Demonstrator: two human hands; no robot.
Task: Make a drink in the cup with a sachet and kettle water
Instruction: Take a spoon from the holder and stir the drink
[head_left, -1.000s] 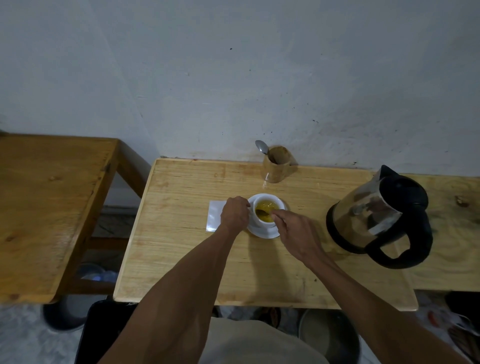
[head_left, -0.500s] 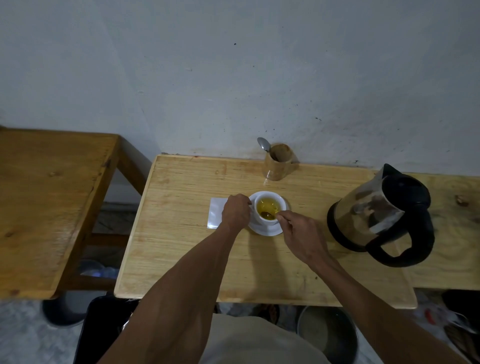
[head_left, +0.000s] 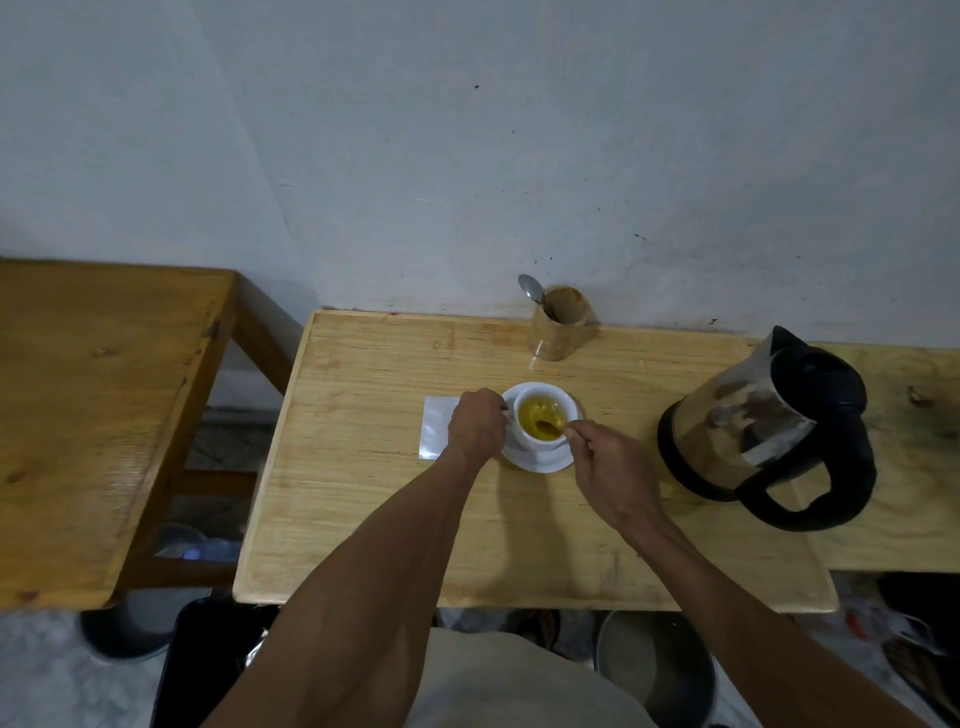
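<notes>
- Looking down from a head-worn camera, we see a small white ceramic cup (head_left: 544, 418) standing on a round white saucer (head_left: 540, 460) near the middle of a pale wooden table (head_left: 363, 499).
- We can read no brand, label or writing on anything in view.
- We see cloudy yellow liquid inside the cup, with the bowl of a small metal spoon (head_left: 550, 427) dipped into it.
- Our right hand (head_left: 610, 470) pinches the spoon's handle between thumb and fingertips at the cup's right rim.
- Our left hand (head_left: 475, 428) is closed against the cup's left side; we cannot tell whether it grips the handle, which it hides.
- We see a flat, shiny white sachet (head_left: 435, 427) lying on the table just left of the saucer, partly under the left hand.
- We see a steel electric kettle with a black lid and handle (head_left: 769, 431) standing to the right, well apart from the cup.
- We see a round wooden holder (head_left: 561, 330) at the table's far edge against the pale wall, with a second metal spoon (head_left: 531, 288) leaning out of it.
- We see a darker wooden table (head_left: 93, 415) on the left.
</notes>
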